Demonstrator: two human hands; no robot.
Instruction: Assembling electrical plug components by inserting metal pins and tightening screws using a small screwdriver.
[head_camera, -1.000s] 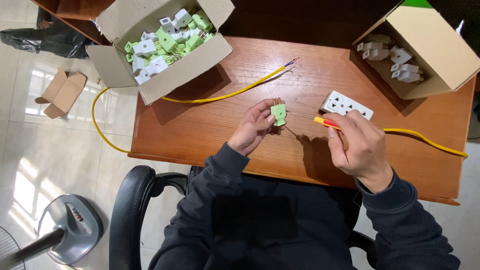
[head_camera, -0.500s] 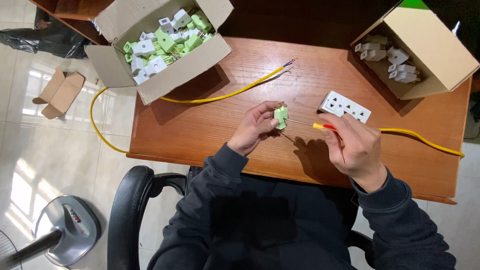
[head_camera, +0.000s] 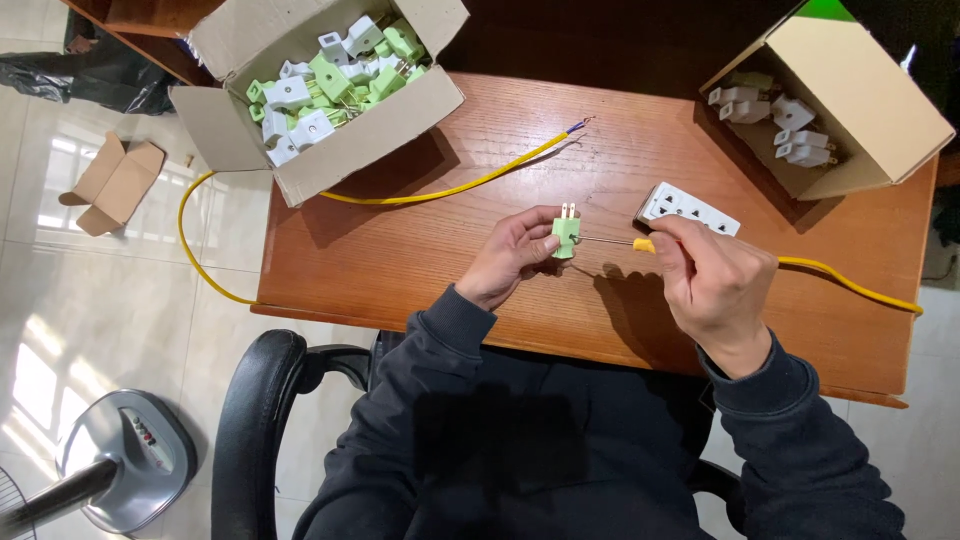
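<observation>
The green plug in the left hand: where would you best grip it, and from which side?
Grip the plug by its flat green body, from the left as the left hand does. Its prongs point up and the screwdriver comes in from the right, so both stay free.

Left hand (head_camera: 515, 255) fingers pinched, right hand (head_camera: 712, 280) fisted, both forearms raised

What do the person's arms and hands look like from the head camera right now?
Both arms are covered by long dark navy sleeves of a soft, sweatshirt-like top, each ending in a ribbed cuff at the wrist. The left hand and right hand are bare: no gloves, and no rings, watch or markings visible.
</observation>
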